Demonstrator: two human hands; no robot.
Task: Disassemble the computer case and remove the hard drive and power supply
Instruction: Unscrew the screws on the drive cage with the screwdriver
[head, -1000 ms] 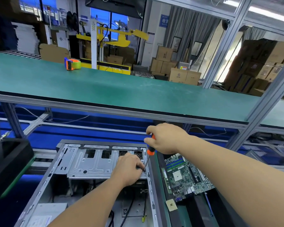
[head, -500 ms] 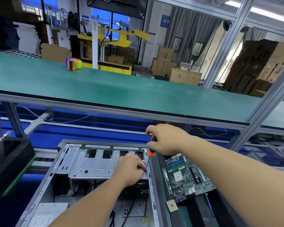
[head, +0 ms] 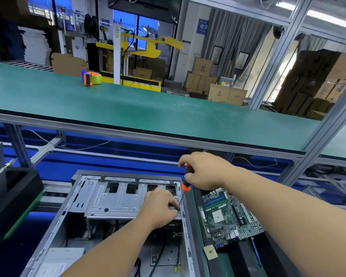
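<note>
Head view: the open computer case [head: 54, 226] lies at about 7 o'clock in the frame, its silver drive cage [head: 116, 198] across the far end, and the right hand [head: 205, 170] at 6 o'clock grips the orange-and-black handle of a screwdriver [head: 185, 185] whose shaft slants down to the cage's right edge. The left hand [head: 160, 206], fingers curled, pinches at the shaft's tip against the cage. A bare motherboard [head: 229, 215] lies just beside the case at 4 o'clock, and a tape dispenser [head: 91, 77] sits on the green shelf [head: 168, 114] at 10 o'clock.
</note>
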